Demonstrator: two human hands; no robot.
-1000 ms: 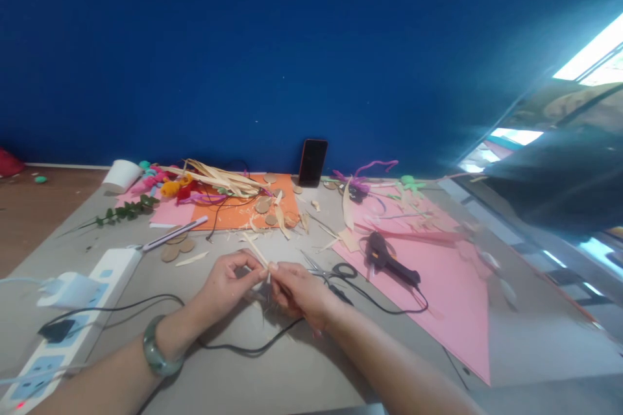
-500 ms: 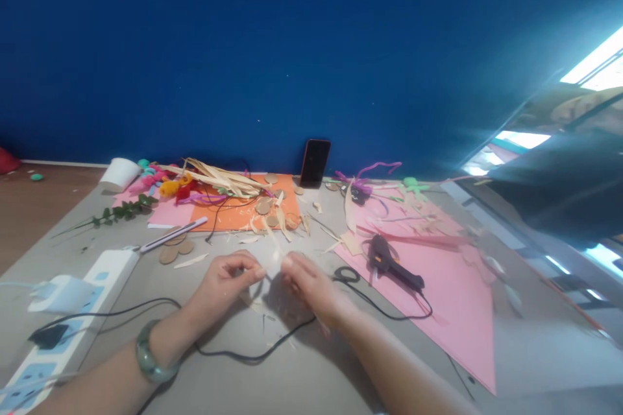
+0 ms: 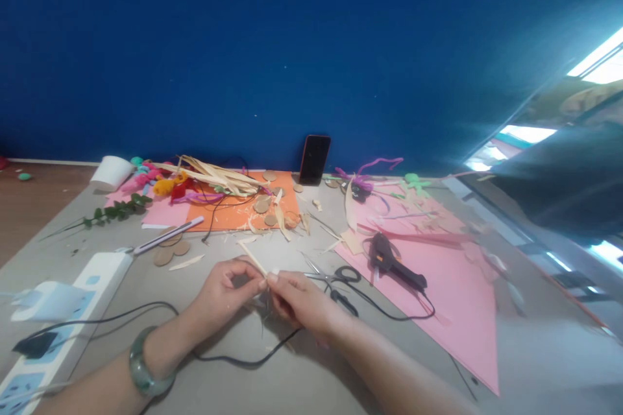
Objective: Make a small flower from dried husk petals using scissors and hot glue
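Observation:
A thin pale strip [image 3: 252, 255], like dried husk or raffia, slants up and left from between my fingertips. My right hand [image 3: 302, 298] is closed, thumb and forefinger pinching its lower end. My left hand [image 3: 231, 288], with a green bangle on the wrist, is also closed in a pinch, its fingertips meeting the right ones at the strip. Open-bladed scissors [image 3: 335, 277] with black handles lie just beyond my right hand. A black cord [image 3: 253, 363] passes beneath both hands, and small scraps on the table are partly hidden under them.
A black glue gun [image 3: 394, 262] rests on pink paper [image 3: 452, 318] at right. To the left are a white power strip [image 3: 104, 272], a utility knife [image 3: 168, 235] and cardboard rounds [image 3: 168, 253]. Husk strips [image 3: 219, 178] lie on orange paper [image 3: 199, 224]. A phone [image 3: 315, 160] leans against the blue wall.
My hands have come together from slightly apart. The right hand has moved left, uncovering the scissors, and the pale strip now shows clearly between my fingertips. The view has shifted slightly.

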